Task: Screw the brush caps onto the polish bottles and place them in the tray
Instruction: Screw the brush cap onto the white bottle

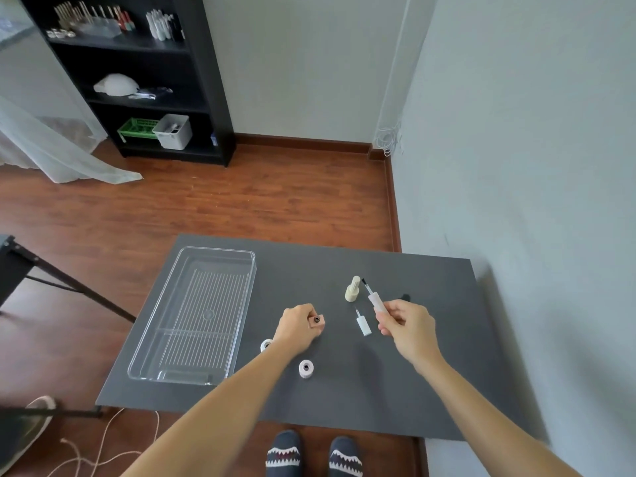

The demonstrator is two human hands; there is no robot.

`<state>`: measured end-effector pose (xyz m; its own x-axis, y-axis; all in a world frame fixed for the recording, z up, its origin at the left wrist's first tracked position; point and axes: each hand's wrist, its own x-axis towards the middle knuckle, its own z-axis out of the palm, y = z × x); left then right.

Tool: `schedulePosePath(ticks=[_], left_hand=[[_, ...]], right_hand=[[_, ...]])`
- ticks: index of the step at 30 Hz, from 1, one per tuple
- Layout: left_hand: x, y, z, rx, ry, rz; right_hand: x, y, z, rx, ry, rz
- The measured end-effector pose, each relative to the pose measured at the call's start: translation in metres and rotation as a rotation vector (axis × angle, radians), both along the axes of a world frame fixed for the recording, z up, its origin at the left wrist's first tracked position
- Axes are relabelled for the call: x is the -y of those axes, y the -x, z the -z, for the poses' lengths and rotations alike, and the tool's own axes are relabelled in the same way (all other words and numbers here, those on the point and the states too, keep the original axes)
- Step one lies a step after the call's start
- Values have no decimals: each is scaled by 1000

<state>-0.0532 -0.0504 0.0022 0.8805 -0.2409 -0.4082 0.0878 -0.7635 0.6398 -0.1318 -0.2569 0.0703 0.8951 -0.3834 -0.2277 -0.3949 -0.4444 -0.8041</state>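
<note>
Gripping an open pink bottle (317, 321) on the table (395, 390) with the left hand (297, 327); right hand (406, 323) pinches a pink brush cap (375, 301), brush up. Hands apart. Capped cream bottle (352, 290) upright behind (second cap (363, 323) lies between the hands). Clear tray (196, 315) left.
</note>
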Motion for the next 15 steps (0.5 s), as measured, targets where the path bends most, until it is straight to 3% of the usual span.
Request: schedulePosePath(ticks=[15], left_hand=[[-9,-2,17,27,-37,-14]], right_hand=[[-1,-3,-3,1,3,-19]])
